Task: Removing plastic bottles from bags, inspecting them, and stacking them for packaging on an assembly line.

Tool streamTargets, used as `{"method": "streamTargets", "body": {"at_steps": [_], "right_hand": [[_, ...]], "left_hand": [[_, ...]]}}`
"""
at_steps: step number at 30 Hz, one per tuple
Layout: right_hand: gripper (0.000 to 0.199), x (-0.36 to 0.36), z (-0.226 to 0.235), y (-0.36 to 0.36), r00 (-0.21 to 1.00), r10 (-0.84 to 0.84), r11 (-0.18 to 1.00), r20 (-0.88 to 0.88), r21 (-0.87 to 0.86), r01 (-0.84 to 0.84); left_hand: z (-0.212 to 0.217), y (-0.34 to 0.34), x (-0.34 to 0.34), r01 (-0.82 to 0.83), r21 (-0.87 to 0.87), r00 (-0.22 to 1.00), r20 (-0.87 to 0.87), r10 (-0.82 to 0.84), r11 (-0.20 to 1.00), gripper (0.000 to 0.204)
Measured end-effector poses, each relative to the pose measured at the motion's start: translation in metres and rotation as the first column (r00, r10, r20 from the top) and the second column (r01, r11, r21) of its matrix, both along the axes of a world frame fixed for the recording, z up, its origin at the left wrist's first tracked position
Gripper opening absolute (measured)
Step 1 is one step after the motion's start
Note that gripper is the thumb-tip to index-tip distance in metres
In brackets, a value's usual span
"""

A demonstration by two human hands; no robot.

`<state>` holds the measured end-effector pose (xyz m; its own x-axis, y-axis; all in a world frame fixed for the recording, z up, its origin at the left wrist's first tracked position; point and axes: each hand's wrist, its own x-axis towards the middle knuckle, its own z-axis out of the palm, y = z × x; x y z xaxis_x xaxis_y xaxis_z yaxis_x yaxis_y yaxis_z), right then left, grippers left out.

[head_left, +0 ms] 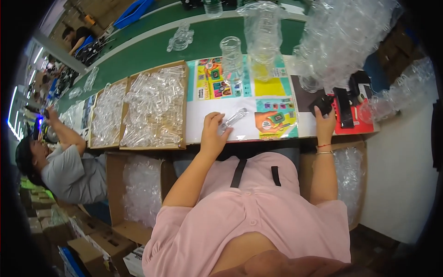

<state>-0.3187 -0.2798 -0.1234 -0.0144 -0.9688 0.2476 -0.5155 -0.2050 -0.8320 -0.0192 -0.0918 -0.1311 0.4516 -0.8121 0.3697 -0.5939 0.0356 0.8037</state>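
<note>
Head: right hand (325, 121) seemingly round device (323, 103)

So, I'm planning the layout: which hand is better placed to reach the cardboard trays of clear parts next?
Probably the left hand: it is nearer the trays, though a clear piece lies at its fingertips. The right hand is farther off, fingers on a black object.

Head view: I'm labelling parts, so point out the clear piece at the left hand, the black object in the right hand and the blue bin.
Clear piece (236, 117): head view, middle of its length.
Black object (324, 104): head view, its body.
Blue bin (133, 13): head view, its side.
</note>
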Motion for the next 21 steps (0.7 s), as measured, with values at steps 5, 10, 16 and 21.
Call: {"method": "streamTargets", "body": {"at_steps": [5, 10, 16, 21], "right_hand": [[0.033, 0.010, -0.004, 0.030, 0.810, 0.366, 0.921, 0.458, -0.300, -0.247], [0.035, 0.017, 0.018, 0.067, 0.763, 0.490, 0.864, 0.421, -0.118, -0.489], [0.048, 0.014, 0.036, 0.083, 0.797, 0.534, 0.845, 0.281, -0.144, -0.515], [0.059, 0.021, 0.058, 0.087, 0.761, 0.640, 0.766, 0.107, -0.166, -0.621]], "left_hand": [[0.004, 0.005, 0.003, -0.128, 0.088, 0.880, 0.470, 0.072, 0.988, 0.037], [0.007, 0.009, 0.004, -0.040, 0.111, 0.987, 0.158, 0.022, 0.993, 0.029], [0.024, -0.007, 0.015, 0.100, -0.076, 0.838, -0.532, -0.126, 0.992, 0.027], [0.009, -0.034, 0.025, 0.141, 0.145, 0.932, 0.316, -0.181, 0.979, 0.047]]}}
